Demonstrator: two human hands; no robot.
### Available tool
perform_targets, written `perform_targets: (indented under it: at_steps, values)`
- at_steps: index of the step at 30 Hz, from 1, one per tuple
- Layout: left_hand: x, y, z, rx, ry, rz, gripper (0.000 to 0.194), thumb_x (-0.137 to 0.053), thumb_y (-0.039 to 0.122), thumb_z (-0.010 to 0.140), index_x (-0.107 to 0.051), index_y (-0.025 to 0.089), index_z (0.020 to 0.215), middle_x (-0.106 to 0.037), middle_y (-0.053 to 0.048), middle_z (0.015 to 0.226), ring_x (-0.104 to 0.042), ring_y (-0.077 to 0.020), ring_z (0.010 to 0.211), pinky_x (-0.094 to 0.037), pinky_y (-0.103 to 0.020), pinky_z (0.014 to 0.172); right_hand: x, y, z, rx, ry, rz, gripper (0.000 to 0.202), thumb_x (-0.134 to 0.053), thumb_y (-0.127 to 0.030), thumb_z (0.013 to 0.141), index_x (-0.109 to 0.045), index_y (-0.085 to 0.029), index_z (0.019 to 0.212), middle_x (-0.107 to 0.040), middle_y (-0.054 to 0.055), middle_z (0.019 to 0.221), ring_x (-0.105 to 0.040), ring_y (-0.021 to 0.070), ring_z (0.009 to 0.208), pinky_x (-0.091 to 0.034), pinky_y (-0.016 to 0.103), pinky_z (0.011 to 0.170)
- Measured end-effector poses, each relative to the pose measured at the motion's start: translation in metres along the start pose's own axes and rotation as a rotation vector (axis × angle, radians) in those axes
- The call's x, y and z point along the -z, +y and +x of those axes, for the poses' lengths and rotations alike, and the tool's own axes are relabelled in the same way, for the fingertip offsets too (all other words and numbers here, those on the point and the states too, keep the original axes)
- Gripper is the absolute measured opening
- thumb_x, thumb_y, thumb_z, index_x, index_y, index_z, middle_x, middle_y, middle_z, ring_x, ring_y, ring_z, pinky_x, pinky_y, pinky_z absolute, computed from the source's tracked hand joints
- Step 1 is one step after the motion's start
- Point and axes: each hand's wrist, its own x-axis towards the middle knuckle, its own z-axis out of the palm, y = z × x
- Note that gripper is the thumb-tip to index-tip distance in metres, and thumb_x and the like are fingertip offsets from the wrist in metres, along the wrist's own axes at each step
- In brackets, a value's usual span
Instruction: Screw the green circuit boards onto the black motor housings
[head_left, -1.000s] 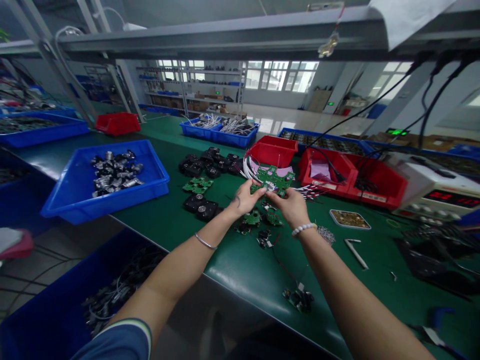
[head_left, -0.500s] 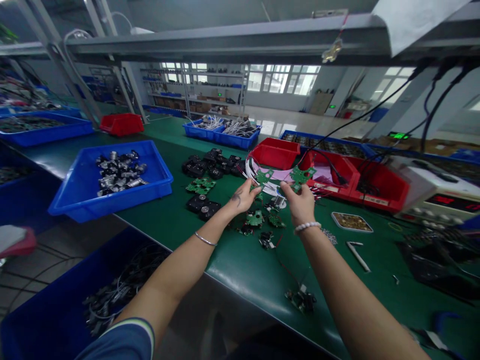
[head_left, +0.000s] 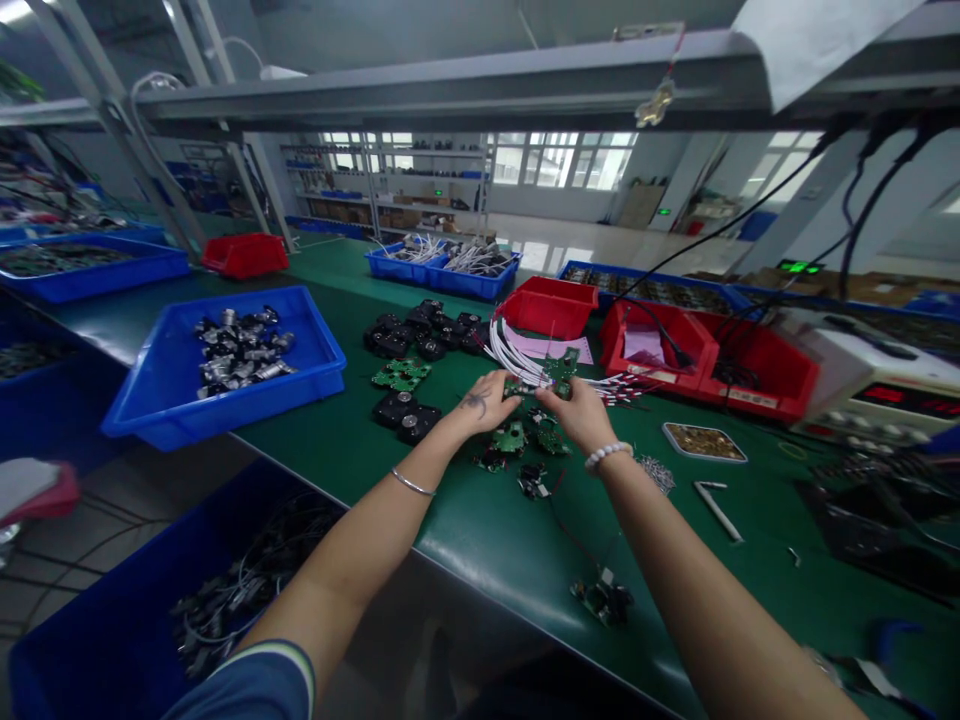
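My left hand (head_left: 489,402) is closed on a small green circuit board (head_left: 513,388), mostly covered by the fingers. Close beside it, my right hand (head_left: 581,412) pinches another green circuit board (head_left: 562,366) that stands up above the thumb. Behind both hands lies a bundle of white wires (head_left: 511,350) with red tips toward the right. Below the hands, loose green boards (head_left: 510,437) rest on the green bench, with a small black-and-white part (head_left: 533,481) in front of them. Whether the two held boards touch I cannot tell.
Black housings (head_left: 420,328) and a stack of green boards (head_left: 401,374) lie to the left. A blue tray (head_left: 315,372) holds metal parts. Red bins (head_left: 551,305) line the back. At right are a tin of brass pieces (head_left: 705,442), a bent white rod (head_left: 718,512) and a power supply (head_left: 877,375).
My right hand has moved left and slightly down with its board, closer to my left hand. The left hand's board has tipped lower, and more of the wires behind shows.
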Motion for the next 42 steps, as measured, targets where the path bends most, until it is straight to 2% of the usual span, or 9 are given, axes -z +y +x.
perform_targets:
  at_steps: [4, 8, 11, 17, 24, 29, 32, 38, 42]
  values:
    - [0.005, 0.008, -0.001, -0.152, -0.015, -0.099, 0.064, -0.068, 0.024, 0.078, -0.040, 0.015, 0.134, -0.042, -0.015, 0.143, -0.043, -0.0240, 0.133, -0.037, -0.035, 0.110, 0.000, 0.004, -0.001, 0.021, -0.161, -0.169, 0.024, -0.060, -0.030, 0.091, -0.061, -0.014, 0.107, -0.063, 0.007, 0.106, -0.062, 0.0188, 0.092, -0.053, 0.039, 0.081]
    - [0.004, 0.020, -0.005, -0.237, 0.016, -0.135, 0.036, -0.065, 0.023, 0.083, -0.055, 0.018, 0.117, -0.062, -0.007, 0.121, -0.058, -0.0174, 0.112, -0.045, -0.027, 0.098, -0.003, -0.004, -0.006, 0.086, -0.230, -0.244, 0.027, -0.060, -0.030, 0.091, -0.059, -0.014, 0.113, -0.062, 0.008, 0.112, -0.062, 0.0205, 0.098, -0.052, 0.041, 0.085]
    - [-0.002, 0.025, -0.007, -0.184, 0.114, -0.084, 0.009, -0.061, 0.024, 0.086, -0.059, 0.017, 0.092, -0.066, -0.004, 0.096, -0.061, -0.0171, 0.095, -0.047, -0.029, 0.090, -0.004, -0.013, -0.006, 0.073, -0.199, -0.274, 0.027, -0.059, -0.032, 0.092, -0.060, -0.014, 0.112, -0.063, 0.008, 0.109, -0.062, 0.0202, 0.096, -0.052, 0.041, 0.085]
    - [-0.003, 0.021, 0.000, 0.023, 0.248, 0.063, 0.018, -0.056, 0.033, 0.091, -0.055, 0.016, 0.097, -0.063, -0.007, 0.101, -0.059, -0.0184, 0.100, -0.045, -0.029, 0.091, -0.003, -0.021, -0.001, -0.021, -0.099, -0.287, 0.030, -0.054, -0.039, 0.094, -0.060, -0.014, 0.110, -0.064, 0.008, 0.104, -0.063, 0.0198, 0.094, -0.051, 0.041, 0.085]
    - [0.074, -0.029, 0.006, 0.535, 0.442, 0.282, 0.040, -0.058, 0.032, 0.090, -0.051, 0.008, 0.122, -0.047, -0.020, 0.135, -0.040, -0.0321, 0.131, -0.032, -0.048, 0.109, 0.005, -0.004, -0.001, -0.049, -0.161, -0.208, 0.033, -0.060, -0.032, 0.091, -0.057, -0.015, 0.119, -0.060, 0.009, 0.117, -0.061, 0.0222, 0.103, -0.051, 0.044, 0.088]
    - [0.110, -0.064, 0.004, 0.864, 0.448, 0.305, 0.037, -0.061, 0.034, 0.088, -0.055, 0.014, 0.118, -0.052, -0.012, 0.127, -0.050, -0.0279, 0.119, -0.040, -0.053, 0.102, 0.005, 0.005, 0.000, -0.103, -0.137, -0.099, 0.026, -0.059, -0.029, 0.092, -0.060, -0.014, 0.113, -0.062, 0.008, 0.111, -0.062, 0.0204, 0.097, -0.053, 0.041, 0.085]
    - [0.107, -0.066, 0.006, 0.823, 0.453, 0.279, 0.031, -0.062, 0.031, 0.087, -0.058, 0.013, 0.112, -0.054, -0.010, 0.125, -0.050, -0.0264, 0.118, -0.041, -0.050, 0.101, 0.004, 0.004, -0.001, -0.106, -0.093, -0.006, 0.024, -0.059, -0.029, 0.091, -0.061, -0.013, 0.109, -0.063, 0.008, 0.110, -0.062, 0.0203, 0.098, -0.052, 0.041, 0.085]
    - [0.098, -0.046, 0.006, 0.473, 0.551, 0.085, 0.020, -0.066, 0.010, 0.076, -0.056, 0.012, 0.094, -0.057, -0.010, 0.109, -0.050, -0.0251, 0.116, -0.037, -0.038, 0.104, 0.002, -0.012, -0.001, -0.091, -0.017, 0.274, 0.022, -0.062, -0.026, 0.090, -0.062, -0.013, 0.107, -0.063, 0.007, 0.109, -0.062, 0.0210, 0.100, -0.051, 0.043, 0.088]
    - [0.079, -0.022, 0.012, 0.277, 0.553, -0.171, 0.022, -0.063, 0.019, 0.081, -0.050, 0.015, 0.099, -0.057, -0.006, 0.098, -0.057, -0.0176, 0.098, -0.044, -0.030, 0.092, -0.003, -0.025, 0.000, -0.110, -0.047, 0.515, 0.043, -0.068, -0.028, 0.085, -0.054, -0.015, 0.123, -0.063, 0.010, 0.115, -0.062, 0.0218, 0.105, -0.050, 0.042, 0.093]
